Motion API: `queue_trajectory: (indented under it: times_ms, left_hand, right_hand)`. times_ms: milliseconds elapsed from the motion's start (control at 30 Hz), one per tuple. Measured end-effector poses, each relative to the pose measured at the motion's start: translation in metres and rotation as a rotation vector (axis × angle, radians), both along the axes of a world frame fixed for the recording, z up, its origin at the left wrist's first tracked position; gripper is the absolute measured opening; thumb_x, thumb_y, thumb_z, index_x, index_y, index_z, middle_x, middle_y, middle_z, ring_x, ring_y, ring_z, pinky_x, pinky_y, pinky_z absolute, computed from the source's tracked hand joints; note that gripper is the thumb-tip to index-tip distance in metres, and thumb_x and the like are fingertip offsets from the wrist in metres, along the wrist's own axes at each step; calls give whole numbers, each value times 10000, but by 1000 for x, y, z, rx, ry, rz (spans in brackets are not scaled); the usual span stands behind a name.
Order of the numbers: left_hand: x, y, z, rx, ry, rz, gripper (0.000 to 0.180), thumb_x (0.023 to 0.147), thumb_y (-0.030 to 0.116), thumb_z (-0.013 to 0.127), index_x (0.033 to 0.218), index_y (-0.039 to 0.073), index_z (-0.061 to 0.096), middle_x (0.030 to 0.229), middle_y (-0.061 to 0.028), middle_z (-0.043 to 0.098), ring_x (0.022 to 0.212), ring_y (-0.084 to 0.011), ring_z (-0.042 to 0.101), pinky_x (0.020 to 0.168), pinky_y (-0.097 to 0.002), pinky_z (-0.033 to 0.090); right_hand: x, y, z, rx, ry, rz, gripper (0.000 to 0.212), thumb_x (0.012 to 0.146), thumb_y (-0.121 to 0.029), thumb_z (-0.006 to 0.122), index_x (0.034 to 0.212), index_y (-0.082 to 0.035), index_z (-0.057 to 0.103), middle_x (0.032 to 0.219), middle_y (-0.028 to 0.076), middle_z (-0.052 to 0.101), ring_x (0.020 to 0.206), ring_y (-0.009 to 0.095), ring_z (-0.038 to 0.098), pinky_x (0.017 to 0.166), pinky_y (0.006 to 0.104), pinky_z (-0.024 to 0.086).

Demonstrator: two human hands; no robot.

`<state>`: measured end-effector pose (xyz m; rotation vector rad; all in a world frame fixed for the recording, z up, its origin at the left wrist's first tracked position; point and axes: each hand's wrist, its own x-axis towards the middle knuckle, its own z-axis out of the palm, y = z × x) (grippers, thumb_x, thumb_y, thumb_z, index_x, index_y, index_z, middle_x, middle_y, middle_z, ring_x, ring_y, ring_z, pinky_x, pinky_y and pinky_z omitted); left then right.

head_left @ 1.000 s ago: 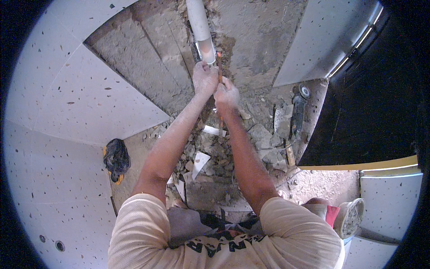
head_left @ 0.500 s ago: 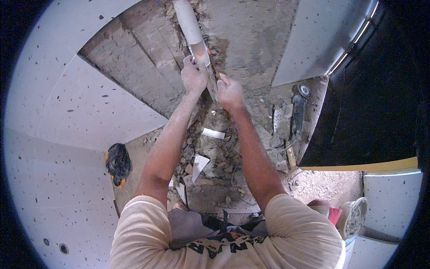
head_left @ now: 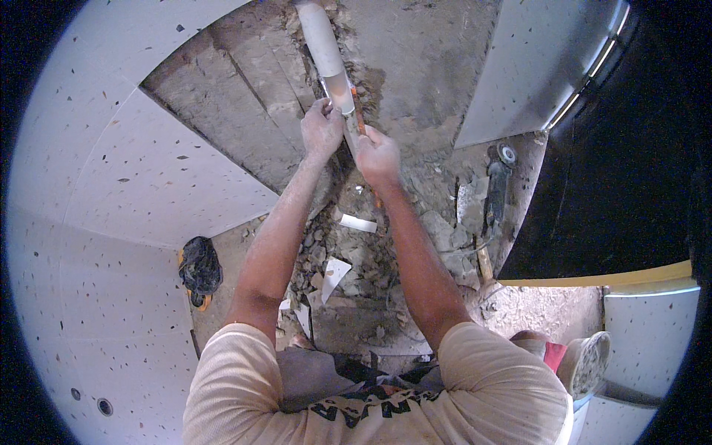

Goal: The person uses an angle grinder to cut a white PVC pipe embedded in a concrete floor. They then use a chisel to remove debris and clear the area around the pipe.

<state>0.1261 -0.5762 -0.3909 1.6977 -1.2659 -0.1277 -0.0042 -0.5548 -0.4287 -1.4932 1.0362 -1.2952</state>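
Note:
A white plastic pipe (head_left: 322,46) lies in a groove in the broken floor ahead, its near end cut open along the top. My left hand (head_left: 322,133) is closed at the left edge of that open end, the fingertips pinched against it. Along the pipe's right side stands a thin orange tool (head_left: 359,110), gripped in my right hand (head_left: 378,157). More orange shows just behind that wrist. The tool's exact kind cannot be made out, since the fist covers its middle.
Rubble (head_left: 360,259) and white tile shards (head_left: 335,279) lie between my forearms. An angle grinder (head_left: 497,189) rests at right, near a wooden handle (head_left: 484,263). A black bag (head_left: 200,265) sits by the left speckled wall, and a mud-caked bucket (head_left: 589,363) stands at lower right.
The whole view has shifted slightly. The orange tool now stands straighter along the pipe's side, and my right hand has drawn back a little. My left hand stays at the pipe's end.

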Motion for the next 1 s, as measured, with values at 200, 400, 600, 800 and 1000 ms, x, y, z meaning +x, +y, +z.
queue_trajectory:
  times_ms: [200, 400, 600, 800, 1000]
  left_hand:
    - [3, 4, 4, 48, 52, 24, 359, 849, 249, 662, 1125, 20, 681, 1048, -198, 713, 1015, -335, 686, 909, -408, 516]
    - [3, 6, 8, 68, 56, 3, 352, 844, 246, 657, 1109, 17, 690, 1038, -204, 713, 993, -352, 685, 884, -405, 516]
    - [5, 12, 5, 122, 173, 34, 320, 829, 251, 664, 1061, 38, 719, 950, -195, 725, 921, -311, 701, 841, -389, 519]
    - [8, 11, -6, 169, 151, 38, 333, 816, 275, 673, 1037, 32, 729, 923, -196, 727, 877, -291, 709, 819, -376, 528]
    - [7, 11, -9, 193, 174, 1, 347, 815, 288, 677, 1040, 28, 728, 931, -189, 728, 889, -291, 709, 825, -381, 529]
  right_hand:
    - [-4, 2, 1, 48, 19, 25, 257, 918, -144, 503, 1071, -12, 662, 730, 191, 642, 636, 295, 629, 627, 412, 488]
    - [-3, 8, 13, 232, -138, 77, 247, 935, -179, 505, 1064, -35, 658, 581, 63, 573, 473, 150, 549, 462, 321, 423]
    - [-9, 16, 23, 454, -155, 137, 289, 946, -166, 504, 1187, -57, 621, 558, 25, 537, 416, 114, 485, 389, 290, 383]
    - [-6, 16, 13, 479, -250, 120, 368, 966, -195, 513, 1314, -95, 577, 544, 29, 539, 419, 112, 505, 383, 282, 387]
    - [-10, 8, 2, 361, -123, 82, 417, 925, -177, 570, 1335, -105, 570, 595, 47, 584, 457, 127, 536, 426, 299, 414]
